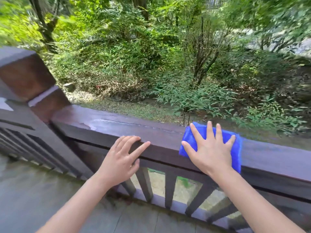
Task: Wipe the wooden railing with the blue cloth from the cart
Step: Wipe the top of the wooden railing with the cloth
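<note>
A dark brown wooden railing [117, 130] runs from the corner post at left down to the right edge. A folded blue cloth [235, 148] lies on its top and drapes over the near edge. My right hand [210, 148] presses flat on the cloth with fingers spread. My left hand [122, 157] rests on the near edge of the rail, left of the cloth, fingertips curled over the top, holding nothing. A wet, shiny streak [107, 123] shows on the rail top further left.
A thick square corner post [25, 76] stands at left, with another railing section behind it. Slanted balusters [170, 190] fill the space under the rail. Grey deck boards [42, 199] lie underfoot. Beyond the rail are bushes and trees on a slope.
</note>
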The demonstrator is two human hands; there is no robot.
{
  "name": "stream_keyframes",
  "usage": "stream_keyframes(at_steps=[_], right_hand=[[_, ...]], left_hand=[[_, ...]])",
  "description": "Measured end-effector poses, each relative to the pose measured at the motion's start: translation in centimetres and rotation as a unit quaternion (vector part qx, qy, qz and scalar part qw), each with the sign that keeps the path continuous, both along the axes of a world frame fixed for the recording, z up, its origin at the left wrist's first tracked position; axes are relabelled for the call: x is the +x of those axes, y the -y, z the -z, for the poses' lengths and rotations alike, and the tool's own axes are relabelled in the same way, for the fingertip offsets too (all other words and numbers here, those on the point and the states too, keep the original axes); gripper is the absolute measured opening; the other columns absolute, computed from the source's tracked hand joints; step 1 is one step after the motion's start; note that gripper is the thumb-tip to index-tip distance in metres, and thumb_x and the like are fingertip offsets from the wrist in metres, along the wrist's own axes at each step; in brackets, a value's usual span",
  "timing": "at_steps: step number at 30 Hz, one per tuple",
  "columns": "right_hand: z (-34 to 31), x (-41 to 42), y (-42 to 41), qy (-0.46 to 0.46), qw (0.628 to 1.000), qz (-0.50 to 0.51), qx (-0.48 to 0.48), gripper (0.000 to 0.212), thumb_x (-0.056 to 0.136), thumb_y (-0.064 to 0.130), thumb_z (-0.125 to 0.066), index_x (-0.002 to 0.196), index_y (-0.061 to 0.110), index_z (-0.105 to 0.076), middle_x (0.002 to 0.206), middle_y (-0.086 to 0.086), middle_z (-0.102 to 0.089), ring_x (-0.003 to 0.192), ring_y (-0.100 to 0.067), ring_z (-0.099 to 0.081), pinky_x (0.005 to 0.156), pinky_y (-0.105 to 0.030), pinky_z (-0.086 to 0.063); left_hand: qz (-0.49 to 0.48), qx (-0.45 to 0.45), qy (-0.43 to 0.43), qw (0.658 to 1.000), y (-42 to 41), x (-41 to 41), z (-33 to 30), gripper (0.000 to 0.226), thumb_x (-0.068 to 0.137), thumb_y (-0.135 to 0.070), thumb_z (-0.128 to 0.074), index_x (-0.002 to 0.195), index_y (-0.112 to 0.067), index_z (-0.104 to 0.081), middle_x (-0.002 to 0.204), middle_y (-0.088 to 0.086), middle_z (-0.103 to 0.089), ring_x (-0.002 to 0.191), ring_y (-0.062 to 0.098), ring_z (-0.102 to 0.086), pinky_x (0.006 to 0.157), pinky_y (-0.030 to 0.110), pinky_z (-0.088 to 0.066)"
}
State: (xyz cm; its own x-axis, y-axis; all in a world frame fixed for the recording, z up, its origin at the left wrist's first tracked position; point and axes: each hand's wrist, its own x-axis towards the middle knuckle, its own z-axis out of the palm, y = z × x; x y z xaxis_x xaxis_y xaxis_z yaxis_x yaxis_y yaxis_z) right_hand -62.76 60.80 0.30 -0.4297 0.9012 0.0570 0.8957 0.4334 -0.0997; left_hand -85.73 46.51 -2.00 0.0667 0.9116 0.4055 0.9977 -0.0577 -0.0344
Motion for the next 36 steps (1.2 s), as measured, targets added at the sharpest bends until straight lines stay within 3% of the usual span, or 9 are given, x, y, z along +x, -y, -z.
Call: stream_keyframes(at_steps=[7, 15, 19, 23, 26, 31, 36], right_hand=[[0.5, -9.2, 2.2, 0.0, 1.0, -0.007, 0.019, 0.076, 0.071, 0.074, -0.001, 0.14, 0.044, -0.004, 0.157, -0.01, -0.007, 0.143, -0.034, -0.001, 0.107, -0.069, -0.006], [0.5, -18.5, 4.5, 0.0, 1.0, -0.017, 0.025, 0.076, 0.071, 0.074, -0.001, 0.14, 0.044, -0.004, 0.157, -0.009, -0.01, 0.144, -0.032, -0.002, 0.108, -0.068, -0.008], [0.7, -22.1, 5.5, -0.004, 0.999, -0.023, 0.03, 0.075, 0.072, 0.074, -0.001, 0.141, 0.044, -0.005, 0.157, -0.009, -0.01, 0.143, -0.032, -0.003, 0.108, -0.068, -0.007], [0.6, -25.3, 6.5, -0.01, 0.999, -0.033, 0.024, 0.074, 0.072, 0.074, -0.002, 0.14, 0.044, -0.004, 0.157, -0.008, -0.009, 0.144, -0.032, -0.002, 0.108, -0.068, -0.005], [0.4, -26.9, 7.0, -0.014, 0.999, -0.029, 0.021, 0.075, 0.072, 0.074, -0.002, 0.14, 0.045, -0.004, 0.157, -0.008, -0.009, 0.144, -0.031, -0.001, 0.108, -0.067, -0.004], [0.2, -30.4, 8.0, -0.022, 0.999, -0.042, 0.013, 0.073, 0.074, 0.073, -0.008, 0.141, 0.043, -0.007, 0.157, -0.01, -0.008, 0.143, -0.033, -0.001, 0.108, -0.068, -0.003], [0.0, -34.9, 8.7, -0.023, 0.991, -0.132, 0.018, 0.068, 0.08, 0.069, -0.018, 0.141, 0.04, -0.009, 0.157, -0.008, -0.011, 0.144, -0.032, -0.003, 0.108, -0.068, -0.006]], left_hand=[[0.038, -0.006, 0.006, 0.999, 1.6, -5.1, -0.2, 0.055, 0.072, -0.016, -0.053, 0.127, -0.016, -0.052, 0.116, 0.012, -0.062, 0.111, 0.026, -0.049, 0.098, 0.044, -0.045], [0.0, -0.018, 0.017, 1.0, 4.0, -11.5, -0.3, 0.061, 0.066, -0.024, -0.06, 0.126, -0.012, -0.053, 0.118, 0.007, -0.063, 0.114, 0.024, -0.057, 0.098, 0.043, -0.047], [-0.049, 0.005, 0.07, 0.996, 5.9, -16.7, -0.5, 0.065, 0.076, -0.034, -0.053, 0.137, -0.017, -0.038, 0.134, 0.012, -0.05, 0.129, 0.023, -0.038, 0.112, 0.046, -0.024], [-0.137, -0.082, 0.072, 0.985, 6.5, -23.1, -1.0, 0.076, 0.086, -0.046, -0.043, 0.147, -0.025, -0.004, 0.158, 0.009, -0.005, 0.145, 0.02, 0.0, 0.116, 0.035, 0.002], [-0.115, -0.101, 0.067, 0.986, 6.7, -24.8, -0.7, 0.077, 0.083, -0.044, -0.045, 0.147, -0.024, -0.007, 0.158, 0.009, -0.007, 0.145, 0.02, -0.003, 0.115, 0.03, 0.001], [-0.1, -0.073, 0.092, 0.988, 6.5, -24.8, -1.0, 0.075, 0.077, -0.032, -0.052, 0.144, -0.016, -0.023, 0.155, 0.014, -0.02, 0.143, 0.025, -0.016, 0.115, 0.035, -0.007], [-0.1, -0.088, 0.097, 0.986, 6.6, -24.9, -1.0, 0.077, 0.079, -0.028, -0.048, 0.146, -0.011, -0.014, 0.157, 0.011, -0.012, 0.145, 0.02, -0.007, 0.116, 0.03, -0.003]])
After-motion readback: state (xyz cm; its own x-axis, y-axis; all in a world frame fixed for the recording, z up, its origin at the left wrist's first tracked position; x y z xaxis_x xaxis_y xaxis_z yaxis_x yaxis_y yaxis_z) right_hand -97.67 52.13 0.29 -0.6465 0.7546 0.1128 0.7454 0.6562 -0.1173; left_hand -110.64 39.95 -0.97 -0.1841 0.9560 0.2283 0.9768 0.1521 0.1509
